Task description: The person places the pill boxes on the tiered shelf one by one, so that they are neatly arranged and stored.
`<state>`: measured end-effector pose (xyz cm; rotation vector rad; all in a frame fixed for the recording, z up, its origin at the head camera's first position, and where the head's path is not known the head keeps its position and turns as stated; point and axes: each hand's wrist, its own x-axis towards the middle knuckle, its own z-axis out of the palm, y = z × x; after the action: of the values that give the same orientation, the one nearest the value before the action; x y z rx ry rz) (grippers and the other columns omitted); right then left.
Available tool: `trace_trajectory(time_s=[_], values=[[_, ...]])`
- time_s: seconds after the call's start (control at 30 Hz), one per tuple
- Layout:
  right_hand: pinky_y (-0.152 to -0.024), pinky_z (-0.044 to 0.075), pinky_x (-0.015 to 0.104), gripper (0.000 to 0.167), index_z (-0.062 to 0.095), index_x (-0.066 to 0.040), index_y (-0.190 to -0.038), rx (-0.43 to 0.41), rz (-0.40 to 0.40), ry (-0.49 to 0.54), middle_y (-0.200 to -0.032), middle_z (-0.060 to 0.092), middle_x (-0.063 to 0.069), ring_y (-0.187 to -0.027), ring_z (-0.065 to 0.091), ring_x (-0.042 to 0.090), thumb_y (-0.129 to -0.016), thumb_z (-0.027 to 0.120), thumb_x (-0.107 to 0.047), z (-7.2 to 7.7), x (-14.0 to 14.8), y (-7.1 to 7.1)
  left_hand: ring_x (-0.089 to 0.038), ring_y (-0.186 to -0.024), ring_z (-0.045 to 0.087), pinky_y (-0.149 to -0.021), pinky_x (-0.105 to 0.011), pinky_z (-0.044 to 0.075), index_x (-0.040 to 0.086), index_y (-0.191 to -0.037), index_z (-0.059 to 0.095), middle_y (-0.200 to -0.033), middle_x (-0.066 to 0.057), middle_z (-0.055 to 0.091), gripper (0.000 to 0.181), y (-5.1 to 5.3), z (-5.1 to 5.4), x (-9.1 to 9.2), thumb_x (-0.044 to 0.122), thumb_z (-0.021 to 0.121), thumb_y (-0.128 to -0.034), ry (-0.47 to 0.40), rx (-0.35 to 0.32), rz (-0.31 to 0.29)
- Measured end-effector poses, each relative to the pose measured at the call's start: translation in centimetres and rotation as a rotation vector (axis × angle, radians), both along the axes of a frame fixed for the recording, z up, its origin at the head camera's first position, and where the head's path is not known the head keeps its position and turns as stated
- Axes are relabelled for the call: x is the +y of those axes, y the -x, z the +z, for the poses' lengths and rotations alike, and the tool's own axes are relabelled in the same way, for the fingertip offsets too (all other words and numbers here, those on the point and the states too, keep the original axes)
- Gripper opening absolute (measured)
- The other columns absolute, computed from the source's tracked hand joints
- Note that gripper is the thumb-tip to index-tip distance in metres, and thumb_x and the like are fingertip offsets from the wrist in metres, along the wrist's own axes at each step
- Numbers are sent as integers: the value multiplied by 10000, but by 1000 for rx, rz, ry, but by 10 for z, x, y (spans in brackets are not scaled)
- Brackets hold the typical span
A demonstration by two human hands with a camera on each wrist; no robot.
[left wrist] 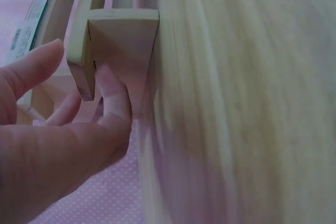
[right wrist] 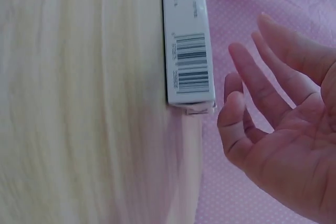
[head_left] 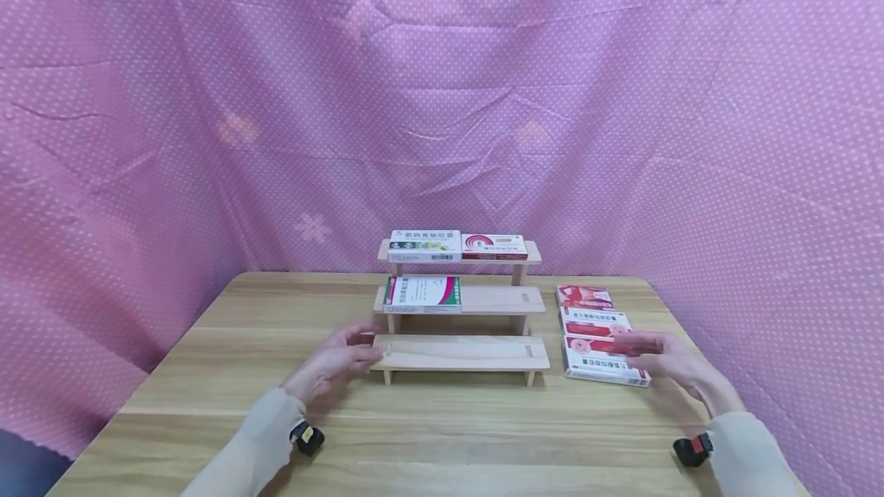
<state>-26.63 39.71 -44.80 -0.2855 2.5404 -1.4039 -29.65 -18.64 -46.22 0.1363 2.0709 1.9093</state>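
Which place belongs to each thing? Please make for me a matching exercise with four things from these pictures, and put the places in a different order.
1. Left hand
2. Right hand
3. Box with green and magenta edges
4. Box with red arcs

A. On the top shelf
B. At the left end of the bottom shelf
C. On the middle shelf
D. Close to the red-and-white boxes

Pairs: 1-B, 2-D, 3-C, 4-A

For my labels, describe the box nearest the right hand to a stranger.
Find the three wooden shelves, then the three boxes lying to their right. Take the front box: white nearer, red farther; the middle box reverses that, the back box is mostly red.
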Motion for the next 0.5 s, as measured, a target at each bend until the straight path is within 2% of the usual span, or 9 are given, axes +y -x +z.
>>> trace_trajectory(time_s=[0.1, 0.2, 0.3, 0.4, 0.5], values=[[-923, 445, 210, 527, 555, -11, -1362, 22, -16, -65, -1489, 433, 236, -1310, 436, 253, -887, 688, -198, 0, 1, 1, -207, -1011, 617, -922, -325, 557, -15, -1452, 377, -1371, -242, 465, 704, 0, 1, 0, 60, 718, -840, 37, 14, -6], [-997, 405, 349, 532, 571, -18, -1350, 26, -15, -106, -1491, 425, 244, -1362, 349, 396, -872, 702, -211, 0, 1, 1, -217, -1010, 616, -925, -342, 562, -16, -1442, 395, -1352, -238, 475, 679, 0, 1, -1, 46, 706, -842, 64, 22, -12], [-1024, 378, 469, 537, 570, -27, -1354, 19, -35, -118, -1489, 422, 250, -1381, 304, 450, -868, 705, -212, 0, 1, 1, -222, -999, 614, -916, -350, 565, -24, -1435, 401, -1330, -241, 485, 668, 1, 1, -2, 40, 701, -842, 82, 32, -23], [-1017, 394, 466, 535, 568, -38, -1357, 25, -61, -138, -1477, 434, 258, -1365, 348, 447, -868, 706, -206, -1, 4, 1, -223, -989, 614, -904, -357, 569, -25, -1434, 402, -1311, -237, 493, 667, 2, 1, -2, 42, 702, -842, 95, 44, -31], [-976, 425, 414, 532, 575, -19, -1344, 37, -71, -150, -1429, 479, 285, -1305, 439, 427, -860, 714, -189, -1, 7, 2, -229, -987, 613, -902, -365, 573, -19, -1442, 394, -1289, -233, 500, 669, 2, 1, -2, 38, 696, -847, 100, 48, -37]])
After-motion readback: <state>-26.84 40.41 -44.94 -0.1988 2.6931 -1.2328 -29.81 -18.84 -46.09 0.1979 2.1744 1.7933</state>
